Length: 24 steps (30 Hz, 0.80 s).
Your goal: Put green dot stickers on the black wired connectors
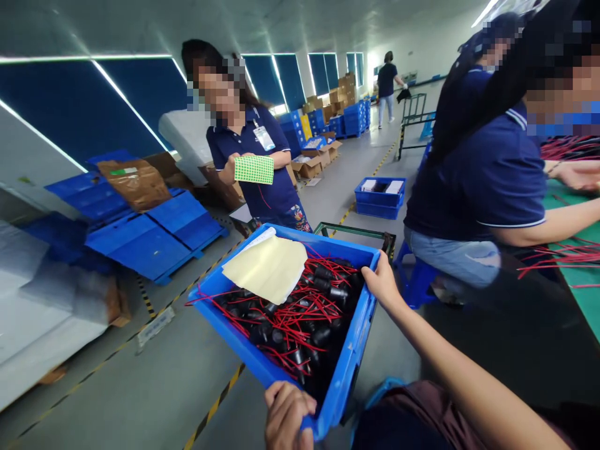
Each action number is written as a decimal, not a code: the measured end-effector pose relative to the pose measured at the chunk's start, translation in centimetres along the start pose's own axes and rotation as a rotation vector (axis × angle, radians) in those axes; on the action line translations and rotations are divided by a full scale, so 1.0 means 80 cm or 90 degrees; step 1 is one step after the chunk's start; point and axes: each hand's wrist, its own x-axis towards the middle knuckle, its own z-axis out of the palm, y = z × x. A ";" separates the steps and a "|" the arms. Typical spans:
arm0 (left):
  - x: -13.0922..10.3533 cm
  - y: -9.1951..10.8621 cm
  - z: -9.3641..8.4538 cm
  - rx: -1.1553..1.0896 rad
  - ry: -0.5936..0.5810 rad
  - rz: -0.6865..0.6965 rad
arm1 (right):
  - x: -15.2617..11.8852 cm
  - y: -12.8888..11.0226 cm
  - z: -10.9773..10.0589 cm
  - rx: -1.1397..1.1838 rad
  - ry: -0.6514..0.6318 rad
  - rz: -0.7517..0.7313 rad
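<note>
A blue plastic bin (356, 350) sits tilted in front of me, full of black cylindrical parts (323, 337) with thin red wires (300, 312). A pale yellow sheet of paper (267, 269) lies over the far left part of this load. My left hand (288, 412) is closed over the bin's near rim, close to its front corner. At the far right corner, my right hand (382, 281) grips the rim with the thumb on top. A dark green metal frame (360, 232) shows just behind the bin; whether the bin rests on it is hidden.
Ahead stands a person (253, 144) holding a green dotted sheet (254, 170). Seated people (482, 156) work at a green table (584, 275) on the right. Another blue bin (379, 200) is on the floor. Blue crates (154, 234) stand left, beyond striped floor tape (213, 406).
</note>
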 end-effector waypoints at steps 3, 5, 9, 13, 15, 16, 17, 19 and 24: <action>0.019 -0.050 -0.034 0.077 0.019 0.052 | 0.009 0.002 -0.003 -0.009 0.001 -0.004; 0.038 -0.086 -0.052 0.135 0.035 0.036 | 0.014 0.005 -0.005 -0.011 -0.001 -0.006; 0.067 -0.127 -0.051 0.144 0.002 0.030 | 0.025 0.011 -0.012 -0.022 -0.010 -0.003; 0.067 -0.129 -0.025 0.152 0.013 0.016 | 0.037 0.017 -0.022 -0.043 -0.035 0.001; 0.065 -0.123 -0.021 0.154 0.004 -0.001 | 0.042 0.019 -0.025 -0.053 -0.047 -0.002; 0.066 -0.120 -0.022 0.154 -0.007 -0.013 | 0.044 0.020 -0.027 -0.057 -0.051 -0.005; 0.067 -0.116 -0.026 0.153 -0.024 -0.026 | 0.046 0.020 -0.028 -0.060 -0.054 -0.008; 0.076 -0.110 -0.040 0.143 -0.076 -0.051 | 0.047 0.021 -0.030 -0.064 -0.059 -0.015; 0.128 -0.106 -0.079 0.112 -0.278 -0.054 | 0.024 0.029 -0.055 -0.068 -0.057 -0.038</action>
